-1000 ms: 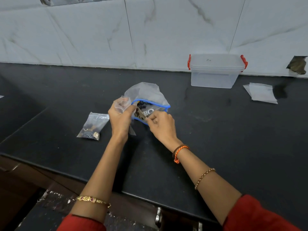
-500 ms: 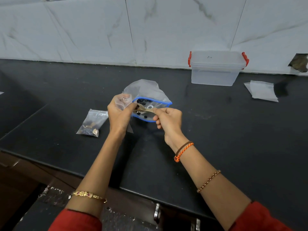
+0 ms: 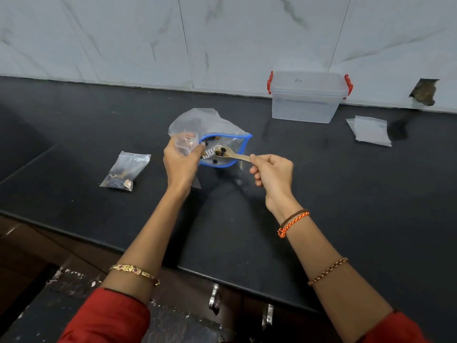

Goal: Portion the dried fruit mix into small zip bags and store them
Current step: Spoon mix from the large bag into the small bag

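On the black stone worktop (image 3: 321, 194) the large clear bag with a blue zip rim (image 3: 244, 142) lies with its mouth open toward the near side, dried fruit visible inside. The right hand (image 3: 272, 173) is closed around the handle of a small pale wooden spoon (image 3: 232, 155), whose long axis runs from that hand leftward and slightly far; its bowl points into the bag's mouth and carries a few dark pieces. The left hand (image 3: 181, 162) pinches a small clear zip bag (image 3: 184, 143) at the left edge of the large bag. A filled small zip bag (image 3: 125, 170) lies to the left. A lidded clear plastic box with red clips (image 3: 306, 97) stands far right by the wall, with flat empty bags (image 3: 369, 131) beside it.
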The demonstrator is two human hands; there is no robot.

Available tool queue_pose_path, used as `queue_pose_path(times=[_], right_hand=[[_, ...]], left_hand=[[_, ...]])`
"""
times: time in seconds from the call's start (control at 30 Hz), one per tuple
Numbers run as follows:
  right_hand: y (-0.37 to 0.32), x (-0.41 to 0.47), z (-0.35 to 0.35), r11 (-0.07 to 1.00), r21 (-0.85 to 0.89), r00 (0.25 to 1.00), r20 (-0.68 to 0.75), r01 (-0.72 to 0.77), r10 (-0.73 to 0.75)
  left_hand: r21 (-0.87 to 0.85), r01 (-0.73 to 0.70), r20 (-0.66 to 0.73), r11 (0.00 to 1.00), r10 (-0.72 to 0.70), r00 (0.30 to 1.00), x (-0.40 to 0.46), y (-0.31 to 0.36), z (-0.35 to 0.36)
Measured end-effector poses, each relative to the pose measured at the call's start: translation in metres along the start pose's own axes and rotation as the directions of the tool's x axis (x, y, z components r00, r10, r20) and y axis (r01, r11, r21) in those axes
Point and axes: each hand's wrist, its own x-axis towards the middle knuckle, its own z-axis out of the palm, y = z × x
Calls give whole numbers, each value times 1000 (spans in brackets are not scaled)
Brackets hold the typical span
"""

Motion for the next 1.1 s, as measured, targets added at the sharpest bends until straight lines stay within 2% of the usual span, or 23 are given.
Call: queue_pose_path(times=[0.23, 0.6, 0.7, 0.87, 1.1], right_hand=[[3, -9, -17, 1000, 30, 999, 32, -3, 2], [-16, -21, -68, 971, 239, 999, 22, 17, -23], [-30, -25, -76, 961, 273, 996, 53, 49, -66], [-55, -32, -84, 949, 304, 987, 102, 86, -122], [-57, -33, -72, 986, 136, 984, 137, 98, -117]], left_hand=[[115, -4, -9, 993, 5, 1000, -11, -4, 2], [306, -234, 218, 923, 171, 961, -44, -1, 3], [311, -291, 308, 905, 193, 931, -52, 1, 8], [278, -305, 347, 911, 201, 916, -59, 9, 16], [275, -326, 382, 905, 208, 901, -59, 16, 18]])
